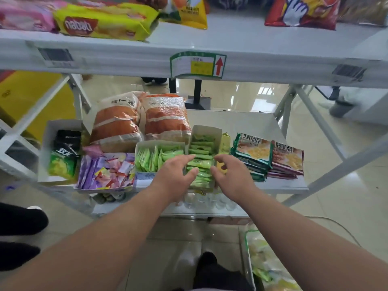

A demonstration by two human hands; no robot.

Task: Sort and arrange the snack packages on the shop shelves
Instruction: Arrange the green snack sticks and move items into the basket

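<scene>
A narrow cardboard box (206, 131) of small green sachets (200, 164) stands on the middle shelf (281, 185). My left hand (174, 177) lies on the box's left side, its fingers stretched over the sachets. My right hand (231, 177) is at the box's right side with fingers loosely curled, thumb against the sachets. A second box of green sachets (157, 156) stands just left. Further left are a tray of purple packets (105, 171) and a box with black-and-green bags (63, 156).
Two orange bread bags (142, 120) lie behind the boxes. Stacked biscuit packs (266, 158) sit to the right. The upper shelf (189, 38) carries a yellow wafer pack (102, 22) and a red bag (302, 11). A basket (266, 267) stands on the floor at lower right.
</scene>
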